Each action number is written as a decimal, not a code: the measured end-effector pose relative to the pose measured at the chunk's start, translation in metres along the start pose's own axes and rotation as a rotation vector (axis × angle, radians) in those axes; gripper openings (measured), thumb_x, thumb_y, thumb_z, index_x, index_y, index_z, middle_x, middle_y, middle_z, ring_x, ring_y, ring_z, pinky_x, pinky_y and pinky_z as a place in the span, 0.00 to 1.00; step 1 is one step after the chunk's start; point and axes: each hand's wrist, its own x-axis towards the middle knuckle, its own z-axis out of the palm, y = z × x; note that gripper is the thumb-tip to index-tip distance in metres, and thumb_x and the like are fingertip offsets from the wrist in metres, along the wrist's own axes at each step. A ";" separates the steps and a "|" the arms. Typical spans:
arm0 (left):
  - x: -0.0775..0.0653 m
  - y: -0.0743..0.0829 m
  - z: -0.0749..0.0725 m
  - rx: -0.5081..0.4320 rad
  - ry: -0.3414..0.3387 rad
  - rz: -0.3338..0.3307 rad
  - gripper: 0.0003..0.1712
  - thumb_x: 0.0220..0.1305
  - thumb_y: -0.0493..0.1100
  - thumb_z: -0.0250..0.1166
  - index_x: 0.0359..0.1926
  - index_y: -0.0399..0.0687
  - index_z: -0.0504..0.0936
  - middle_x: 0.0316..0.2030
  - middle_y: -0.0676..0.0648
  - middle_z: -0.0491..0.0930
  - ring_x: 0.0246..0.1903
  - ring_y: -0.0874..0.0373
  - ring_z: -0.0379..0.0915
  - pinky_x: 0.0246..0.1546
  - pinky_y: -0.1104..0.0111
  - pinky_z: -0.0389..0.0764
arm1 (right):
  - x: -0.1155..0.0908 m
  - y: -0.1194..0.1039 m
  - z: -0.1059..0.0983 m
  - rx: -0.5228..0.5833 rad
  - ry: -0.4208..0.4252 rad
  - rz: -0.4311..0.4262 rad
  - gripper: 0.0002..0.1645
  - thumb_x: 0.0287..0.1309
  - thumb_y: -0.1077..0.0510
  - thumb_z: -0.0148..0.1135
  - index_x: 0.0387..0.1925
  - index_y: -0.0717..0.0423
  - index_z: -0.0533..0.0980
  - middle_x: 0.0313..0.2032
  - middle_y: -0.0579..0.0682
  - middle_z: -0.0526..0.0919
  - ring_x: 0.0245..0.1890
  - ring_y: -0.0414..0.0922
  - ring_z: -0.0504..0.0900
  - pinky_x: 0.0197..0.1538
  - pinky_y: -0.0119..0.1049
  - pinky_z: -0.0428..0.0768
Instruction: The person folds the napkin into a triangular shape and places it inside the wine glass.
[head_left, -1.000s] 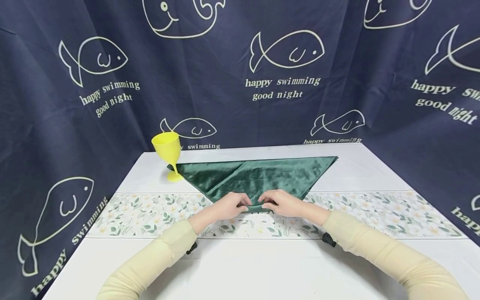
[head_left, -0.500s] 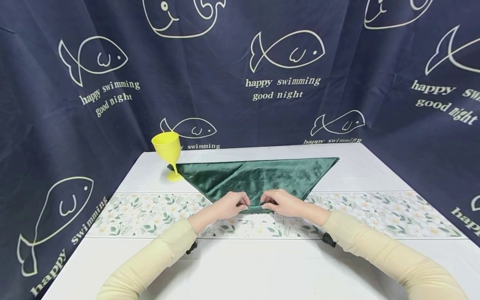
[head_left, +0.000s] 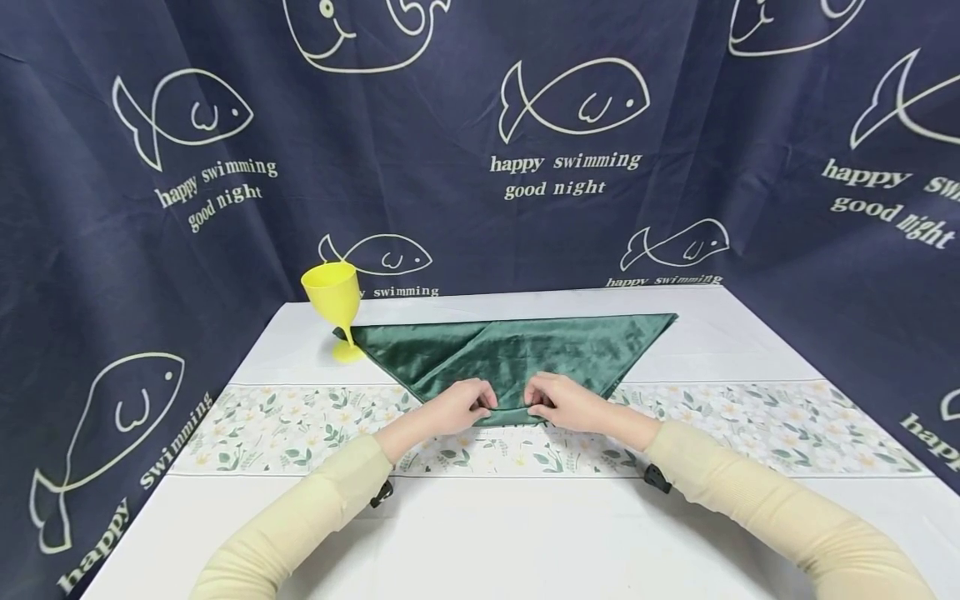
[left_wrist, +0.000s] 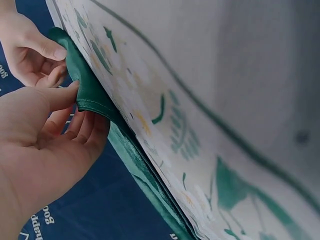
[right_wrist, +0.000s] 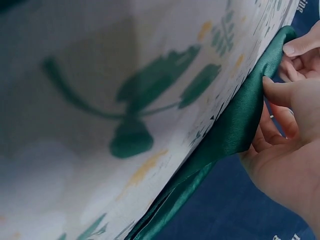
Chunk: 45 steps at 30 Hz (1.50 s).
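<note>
A dark green satin cloth (head_left: 517, 358) lies as a broad triangle, its long edge toward the back wall. Its near point is turned over into a short folded strip (head_left: 510, 416). My left hand (head_left: 454, 407) pinches the left end of that strip between thumb and fingers. At the right end, my right hand (head_left: 570, 403) pinches it the same way. In the left wrist view, the thumb (left_wrist: 64, 96) presses the top of the fold while the fingers sit under it. The right wrist view shows the right thumb (right_wrist: 275, 91) on the fold, fingers behind.
A yellow plastic goblet (head_left: 333, 292) stands upright at the back left, overlapping the cloth's left corner. Under the cloth is a white tablecloth (head_left: 480, 533) with a floral band (head_left: 300, 429). A navy fish-print curtain (head_left: 450, 183) hangs behind and at both sides.
The hands have spread slightly apart along the folded strip and shifted a little toward the back. More of the strip shows between them. The goblet stays in place.
</note>
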 end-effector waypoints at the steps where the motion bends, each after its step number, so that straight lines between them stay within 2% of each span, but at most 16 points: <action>1: 0.000 0.000 0.000 -0.002 -0.003 0.002 0.05 0.64 0.32 0.58 0.41 0.41 0.75 0.39 0.46 0.77 0.39 0.57 0.76 0.39 0.71 0.77 | 0.000 0.000 0.000 -0.003 0.003 -0.006 0.03 0.59 0.65 0.60 0.35 0.58 0.74 0.31 0.46 0.76 0.26 0.34 0.72 0.29 0.27 0.75; 8: -0.001 0.001 -0.001 -0.001 -0.021 -0.006 0.08 0.65 0.31 0.57 0.45 0.40 0.76 0.40 0.45 0.79 0.41 0.56 0.76 0.41 0.68 0.77 | -0.001 0.000 -0.001 -0.020 -0.005 -0.010 0.02 0.60 0.63 0.59 0.34 0.60 0.76 0.31 0.46 0.76 0.27 0.35 0.73 0.31 0.27 0.76; 16: -0.003 0.003 -0.003 0.030 -0.026 -0.015 0.08 0.64 0.31 0.57 0.43 0.42 0.77 0.40 0.47 0.77 0.41 0.57 0.75 0.42 0.69 0.77 | -0.001 -0.002 -0.002 -0.041 0.012 0.023 0.02 0.59 0.61 0.62 0.32 0.56 0.77 0.31 0.44 0.74 0.25 0.32 0.69 0.29 0.26 0.74; 28: -0.002 -0.001 -0.004 0.078 -0.019 0.035 0.09 0.63 0.31 0.59 0.43 0.44 0.81 0.37 0.49 0.77 0.32 0.61 0.70 0.35 0.72 0.75 | 0.000 0.001 -0.002 -0.064 0.019 0.013 0.03 0.57 0.61 0.63 0.33 0.54 0.82 0.30 0.43 0.76 0.26 0.31 0.71 0.31 0.25 0.75; 37: -0.003 0.000 -0.004 0.082 -0.039 -0.007 0.10 0.67 0.39 0.57 0.45 0.46 0.82 0.37 0.49 0.78 0.33 0.61 0.73 0.35 0.71 0.76 | -0.001 0.001 -0.003 -0.070 0.013 -0.009 0.07 0.59 0.58 0.62 0.36 0.55 0.83 0.29 0.42 0.77 0.26 0.31 0.71 0.30 0.26 0.75; 45: -0.003 0.002 -0.006 0.061 -0.056 -0.040 0.13 0.60 0.41 0.65 0.47 0.46 0.82 0.38 0.50 0.78 0.37 0.60 0.74 0.40 0.69 0.77 | -0.001 0.004 -0.002 -0.060 -0.007 0.000 0.14 0.52 0.50 0.68 0.38 0.53 0.83 0.32 0.44 0.78 0.31 0.38 0.76 0.35 0.29 0.77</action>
